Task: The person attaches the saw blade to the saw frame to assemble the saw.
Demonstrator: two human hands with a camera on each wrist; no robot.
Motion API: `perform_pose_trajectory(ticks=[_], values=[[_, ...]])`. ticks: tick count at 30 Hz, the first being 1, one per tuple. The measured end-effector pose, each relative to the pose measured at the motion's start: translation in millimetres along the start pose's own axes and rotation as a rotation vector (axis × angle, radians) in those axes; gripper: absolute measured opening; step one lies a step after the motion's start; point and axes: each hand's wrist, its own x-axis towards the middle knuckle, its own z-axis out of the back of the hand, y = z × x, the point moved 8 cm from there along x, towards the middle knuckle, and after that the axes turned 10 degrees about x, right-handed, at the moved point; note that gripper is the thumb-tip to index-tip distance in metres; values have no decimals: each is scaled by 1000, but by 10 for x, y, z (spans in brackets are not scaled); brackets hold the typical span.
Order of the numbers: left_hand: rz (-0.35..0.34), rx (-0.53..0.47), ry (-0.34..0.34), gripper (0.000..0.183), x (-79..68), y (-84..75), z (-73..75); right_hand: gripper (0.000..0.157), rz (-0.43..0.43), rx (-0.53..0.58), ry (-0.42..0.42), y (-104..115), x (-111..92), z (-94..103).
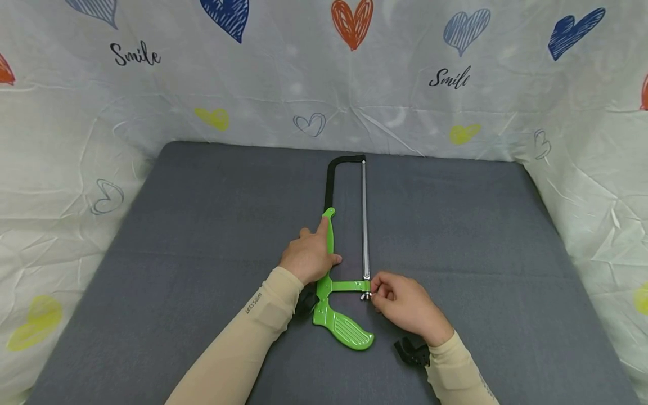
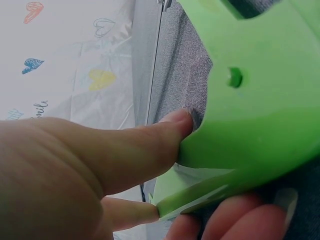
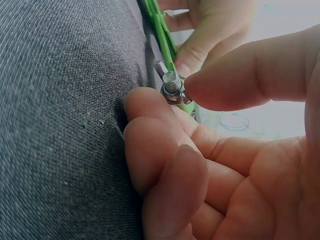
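Note:
A hacksaw with a green grip, a black bow and a straight silver blade lies flat on the grey cloth. My left hand holds its green spine; in the left wrist view the thumb is on one side and fingers curl under the other. At the blade's near end, below the green crossbar, sits a metal wing nut on a threaded bolt. Thumb and forefinger of my right hand pinch the wing nut, the other fingers curled against the cloth.
Grey cloth covers the table. A white curtain printed with hearts hangs behind it and along both sides. Black straps sit at the wrists, over beige sleeves.

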Motion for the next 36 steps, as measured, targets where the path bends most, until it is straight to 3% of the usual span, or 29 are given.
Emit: perform_pose_trajectory(ticks=[32,36], values=[[4,1,1,95,-1,-3,3,11,4,-37,-30,5,-5,6],[5,3,6,95,2,-5,-1,10,-28,-16,-35,-11,-15,-3]])
